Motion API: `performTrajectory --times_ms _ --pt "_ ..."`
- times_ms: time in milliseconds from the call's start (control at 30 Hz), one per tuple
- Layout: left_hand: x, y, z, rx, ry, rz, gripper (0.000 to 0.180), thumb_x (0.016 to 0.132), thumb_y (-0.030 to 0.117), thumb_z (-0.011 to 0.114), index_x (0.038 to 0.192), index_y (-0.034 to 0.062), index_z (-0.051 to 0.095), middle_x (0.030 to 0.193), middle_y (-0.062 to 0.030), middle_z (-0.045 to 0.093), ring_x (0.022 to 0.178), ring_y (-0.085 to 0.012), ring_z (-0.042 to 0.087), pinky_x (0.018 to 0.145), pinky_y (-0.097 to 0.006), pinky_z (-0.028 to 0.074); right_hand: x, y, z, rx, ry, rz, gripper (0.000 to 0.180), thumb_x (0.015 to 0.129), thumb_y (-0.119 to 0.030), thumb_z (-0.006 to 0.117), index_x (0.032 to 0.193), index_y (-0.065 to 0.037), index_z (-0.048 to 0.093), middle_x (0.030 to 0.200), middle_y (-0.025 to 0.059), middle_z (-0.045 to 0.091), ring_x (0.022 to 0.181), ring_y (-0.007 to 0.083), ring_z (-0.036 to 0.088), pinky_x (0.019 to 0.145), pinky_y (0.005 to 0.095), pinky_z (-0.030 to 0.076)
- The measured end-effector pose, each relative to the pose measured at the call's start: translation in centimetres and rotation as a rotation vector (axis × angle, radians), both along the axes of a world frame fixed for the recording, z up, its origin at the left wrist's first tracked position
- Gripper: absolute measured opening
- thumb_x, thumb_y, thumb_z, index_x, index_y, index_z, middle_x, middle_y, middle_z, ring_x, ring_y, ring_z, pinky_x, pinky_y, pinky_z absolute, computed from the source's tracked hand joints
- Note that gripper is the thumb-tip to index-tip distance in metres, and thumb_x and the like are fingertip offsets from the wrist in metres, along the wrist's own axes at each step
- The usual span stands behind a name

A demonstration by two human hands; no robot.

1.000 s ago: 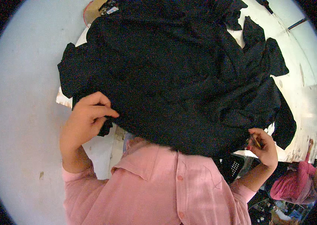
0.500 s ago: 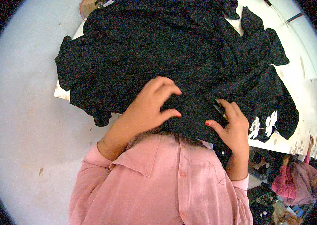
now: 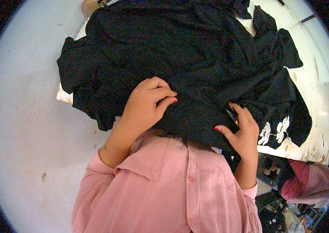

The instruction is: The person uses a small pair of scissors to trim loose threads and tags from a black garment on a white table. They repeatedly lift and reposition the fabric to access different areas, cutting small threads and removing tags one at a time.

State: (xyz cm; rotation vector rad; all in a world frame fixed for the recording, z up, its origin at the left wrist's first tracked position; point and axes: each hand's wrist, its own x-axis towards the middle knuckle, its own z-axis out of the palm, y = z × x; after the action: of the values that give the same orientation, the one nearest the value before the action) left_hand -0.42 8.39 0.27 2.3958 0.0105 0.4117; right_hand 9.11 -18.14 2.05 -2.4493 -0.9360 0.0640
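Note:
Black cloth (image 3: 160, 50), a garment or a heap of them, lies spread and rumpled over the white table. My left hand (image 3: 149, 101) is closed near its front middle, thumb and fingertips pinching the cloth. To the right, my right hand (image 3: 244, 130) rests on the cloth with its thumb held apart from its curled fingers. Tucked against those fingers is a small pair of thread snips (image 3: 231, 114), showing a pointed metal blade and a bit of yellow; the rest is hidden by the hand. White flower prints (image 3: 282, 129) show on the cloth at the right.
The white table (image 3: 308, 87) shows along the right, with stains on its surface. At the top left is a brown box-like object (image 3: 91, 7). A person in a pink sleeve (image 3: 298, 180) is at the lower right, near a basket-like container (image 3: 273, 213) of mixed things.
My left hand has moved slightly left, and its thumb and fingers have closed from a spread pose into a pinch. My right hand has barely moved. The other person's arm has lowered.

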Motion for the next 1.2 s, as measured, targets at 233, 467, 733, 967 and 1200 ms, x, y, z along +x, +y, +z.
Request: performTrajectory --times_ms 233,467,733,967,1200 --pt "0.9 0.2 -0.1 -0.282 0.053 0.258 0.014 0.091 0.017 0.057 0.088 0.0026 0.059 0.081 -0.0087 0.058 0.071 -0.0205 0.062 0.06 -0.032 0.051 -0.1 0.1 0.1 0.021 -0.019 0.008 0.063 0.065 -0.038 0.08 0.114 -0.007 0.058 0.086 0.0121 0.058 0.075 0.0316 0.06 0.063 0.0378 0.048" --pt "-4.2 5.7 -0.1 -1.501 0.229 -0.521 0.059 0.099 0.052 0.03 0.077 0.0052 0.06 0.067 -0.0039 0.055 0.058 -0.0153 0.059 0.056 -0.024 0.05 -0.1 0.3 0.2 0.036 -0.02 0.007 0.054 0.067 -0.029 0.08 0.112 -0.008 0.059 0.084 0.0121 0.059 0.073 0.0307 0.06 0.062 0.0366 0.049" --pt "-8.7 2.4 0.4 -0.83 0.82 0.196 0.068 0.096 0.055 0.035 0.078 -0.0005 0.07 0.072 -0.0094 0.068 0.069 -0.0177 0.066 0.064 -0.029 0.052 -2.2 5.8 0.7 0.228 0.076 0.246 0.028 0.07 -0.002 0.074 0.096 -0.005 0.065 0.081 0.0107 0.06 0.074 0.027 0.062 0.064 0.0327 0.049" --pt "-9.4 -1.4 1.7 -1.306 0.366 0.454 0.044 0.092 0.039 0.056 0.1 -0.0025 0.067 0.093 -0.0099 0.069 0.083 -0.0194 0.066 0.076 -0.031 0.052 -2.3 10.6 0.2 0.095 0.066 0.175 0.022 0.075 -0.008 0.074 0.095 -0.003 0.066 0.083 0.0092 0.063 0.077 0.0283 0.063 0.066 0.0324 0.05" --pt "-6.7 -2.2 -0.9 -1.332 0.498 0.17 0.051 0.088 0.027 0.065 0.13 0.0048 0.048 0.123 -0.0126 0.058 0.111 -0.0279 0.058 0.096 -0.042 0.047 -2.0 9.1 0.3 0.429 0.291 0.191 0.016 0.079 -0.009 0.074 0.089 -0.003 0.063 0.075 0.0024 0.06 0.069 0.0105 0.056 0.062 0.0238 0.044"
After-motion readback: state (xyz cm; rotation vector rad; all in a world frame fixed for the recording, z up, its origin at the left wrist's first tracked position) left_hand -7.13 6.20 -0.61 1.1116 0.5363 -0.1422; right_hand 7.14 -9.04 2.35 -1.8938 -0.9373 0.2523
